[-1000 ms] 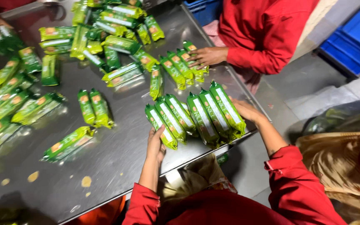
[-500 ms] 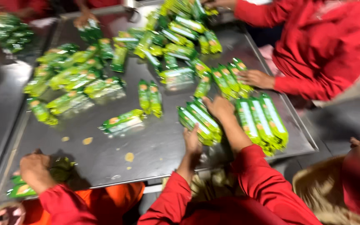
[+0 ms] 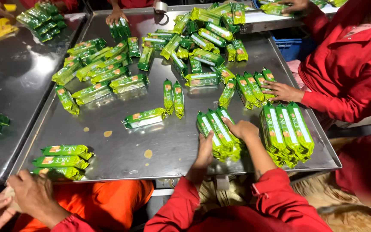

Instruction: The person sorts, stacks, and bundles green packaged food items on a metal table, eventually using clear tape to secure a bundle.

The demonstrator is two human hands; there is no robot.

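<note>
Left hand: I am pressing my left hand (image 3: 205, 148) against the near left side of a small stack of green biscuit packets (image 3: 217, 131), fingers curled narrow around its edge.
Right hand: I am laying my right hand (image 3: 242, 129) over the top right of the same stack, fingers closing on the packets, so I am holding the bundle between both palms.
Stack: it is lying on the steel table (image 3: 117, 152) near the front edge, packets side by side and pointing away from me.
Just beside: a taller pile of green packets (image 3: 286, 133) is sitting to the right of my right hand, near it but apart.
Further in: two upright packets (image 3: 173, 98) and one single packet (image 3: 144, 118) are lying loose beyond my left hand, with a big scatter of packets (image 3: 104, 68) spreading behind them.
Others: a co-worker's hand (image 3: 280, 91) in a red sleeve is resting on a row of packets to the right; another person's hands (image 3: 31, 195) are working at the near left beside three stacked packets (image 3: 63, 161).
Crumbs: small crumbs (image 3: 148, 154) are dotting the table.
</note>
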